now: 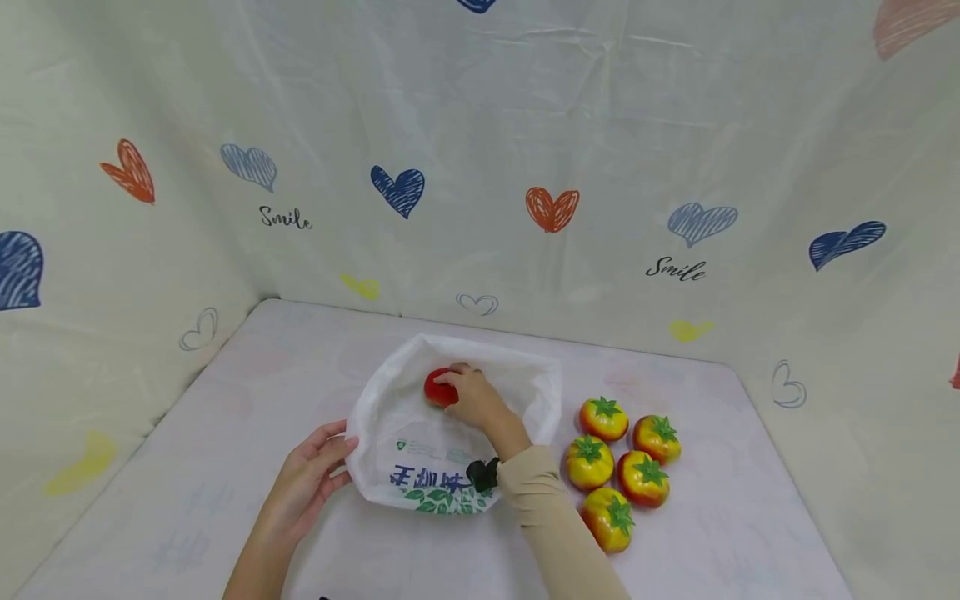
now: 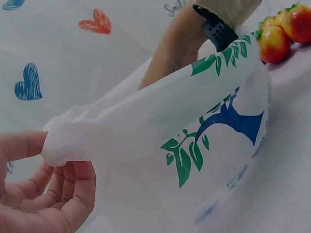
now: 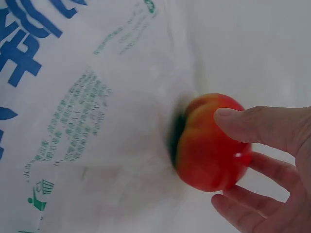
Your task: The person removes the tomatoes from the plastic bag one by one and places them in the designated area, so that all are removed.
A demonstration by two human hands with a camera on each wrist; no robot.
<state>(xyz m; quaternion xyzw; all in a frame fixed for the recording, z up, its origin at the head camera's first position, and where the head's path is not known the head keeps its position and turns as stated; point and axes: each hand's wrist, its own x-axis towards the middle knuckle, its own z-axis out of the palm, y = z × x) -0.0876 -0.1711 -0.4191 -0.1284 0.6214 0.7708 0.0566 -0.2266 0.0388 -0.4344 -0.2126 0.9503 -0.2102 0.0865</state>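
Observation:
A white plastic bag (image 1: 382,433) with blue lettering and green leaves printed on it lies with its mouth held wide. My left hand (image 1: 311,475) pinches the bag's left rim between thumb and fingers; the left wrist view shows the bunched edge (image 2: 68,141) in that grip. Inside the bag, my right hand (image 1: 476,398) holds a red tomato (image 3: 211,145), thumb on one side and fingers on the other. Its dark green leafy top faces the bag's inner wall, blurred in the right wrist view.
Several yellow-and-red tomatoes (image 1: 588,462) with green leafy tops sit in a cluster to the right of the bag, beside my right forearm. They rest on a pale tabletop (image 1: 225,433). A light curtain (image 1: 480,125) printed with hearts hangs behind and around the table.

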